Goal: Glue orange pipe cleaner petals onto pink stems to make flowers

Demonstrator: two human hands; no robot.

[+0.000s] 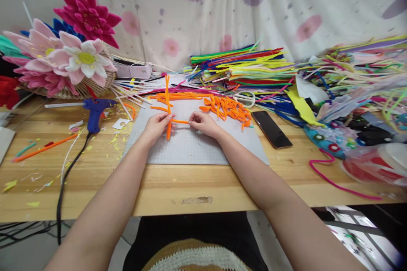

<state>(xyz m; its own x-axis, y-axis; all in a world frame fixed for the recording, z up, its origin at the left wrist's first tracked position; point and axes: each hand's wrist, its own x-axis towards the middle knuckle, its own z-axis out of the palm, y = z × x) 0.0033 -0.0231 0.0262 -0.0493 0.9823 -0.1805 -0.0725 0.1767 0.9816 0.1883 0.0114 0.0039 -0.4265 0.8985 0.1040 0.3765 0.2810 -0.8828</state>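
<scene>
My left hand [159,125] is closed around crossed orange pipe cleaners [167,93], one upright and another running sideways past it. My right hand [203,123] pinches the right end of the sideways orange pipe cleaner [179,122]. Both hands are over a grey cutting mat [197,148]. Beyond them on the mat, straight orange pipe cleaners [187,96] lie along the far edge. A pile of bent orange pipe cleaner pieces [225,109] sits to the right.
A blue glue gun [94,112] with a black cord lies left, near pipe cleaner flowers [85,57]. To the right are a phone [271,129], scissors [247,98] and a plastic tub [378,163]. Bundles of coloured pipe cleaners [254,67] line the back.
</scene>
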